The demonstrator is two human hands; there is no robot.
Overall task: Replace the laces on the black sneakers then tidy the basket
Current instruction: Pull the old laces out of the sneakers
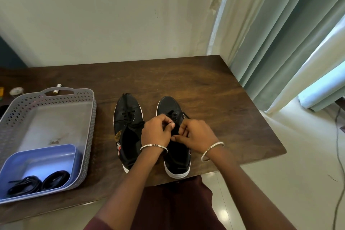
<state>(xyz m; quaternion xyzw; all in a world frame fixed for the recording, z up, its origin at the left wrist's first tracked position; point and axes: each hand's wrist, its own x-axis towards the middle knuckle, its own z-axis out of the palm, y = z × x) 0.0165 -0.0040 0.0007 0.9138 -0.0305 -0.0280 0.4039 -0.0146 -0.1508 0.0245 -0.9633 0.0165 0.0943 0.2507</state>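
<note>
The grip of the left hand (157, 130) is closed: fingers curled, thumb and forefinger pinching a thin loop of black lace (170, 122). The right hand (196, 136) is curled in the same way, its fingertips nipped together just beside the left. It most likely holds the same lace, though the strand is hidden under the fingers. Both hands work over the eyelets of the right sneaker (170, 105), which stands toe-away on the wooden surface (205, 87) close to the near edge. The left sneaker (127, 127) stands just beside it, untouched.

This looks like an early step, working a lace through one eyelet row. To do it well, draw the strand straight out along the eyelet's line. One hand should steady the shoe's upper so it does not slide, and the slack should be kept from knotting.

Both sneakers are black with white soles and dark laces still crossed over the front. The left one bears a small patch on its side. Spare laces (37, 183) lie coiled in a blue tub (43, 152) inside the grey basket (80, 92), well to the left.
</note>
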